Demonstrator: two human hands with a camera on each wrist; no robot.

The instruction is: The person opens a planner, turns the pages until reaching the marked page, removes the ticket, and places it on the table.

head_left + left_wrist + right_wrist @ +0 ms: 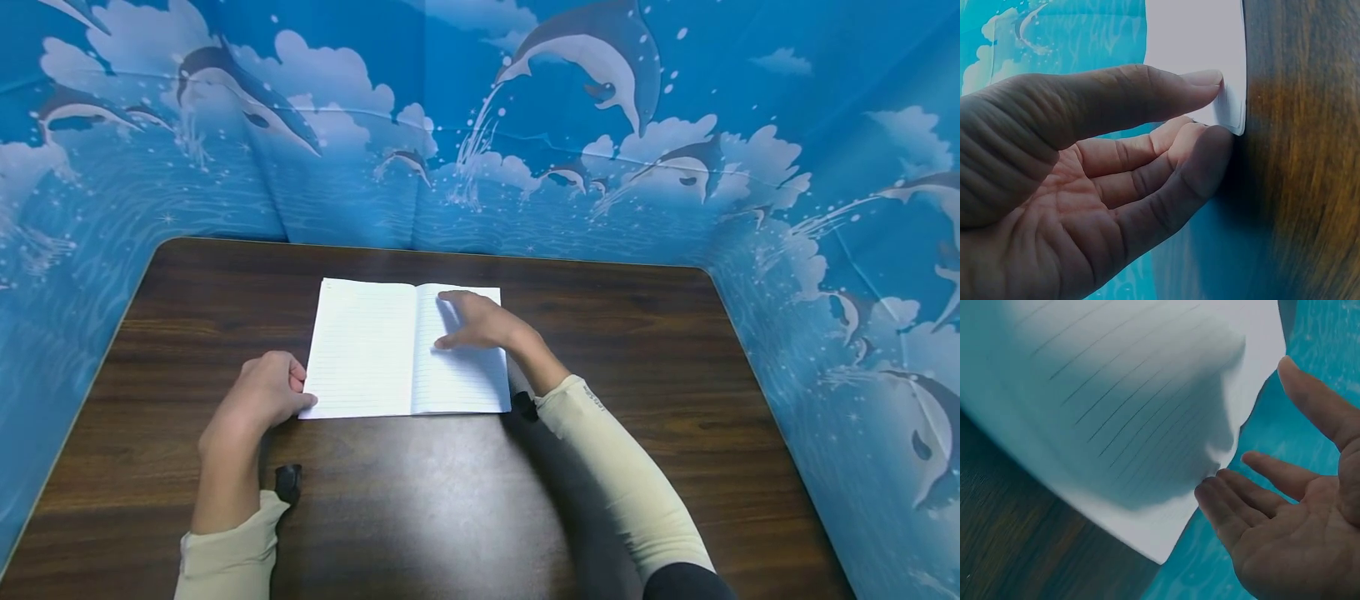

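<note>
An open notebook point(363, 350) with white lined pages lies on the dark table, its centre fold running from top to bottom. At its lower left corner my left hand point(262, 392) pinches the page edge, thumb above and fingers beneath. The left wrist view shows this same corner of the notebook point(1210, 37) between thumb and forefinger. Over the right page hovers my right hand point(483, 323), its fingers spread and holding nothing. In the right wrist view, the fingers of my right hand point(1291, 519) overlap the lined page point(1147, 412) near its edge.
The brown wood-grain table point(637, 350) has rounded far corners. Behind it and along both sides hangs a blue curtain point(465, 125) printed with dolphins and clouds. Pale sleeves point(622, 467) cover both forearms, and a dark wrist mount point(288, 483) sits beside the left wrist.
</note>
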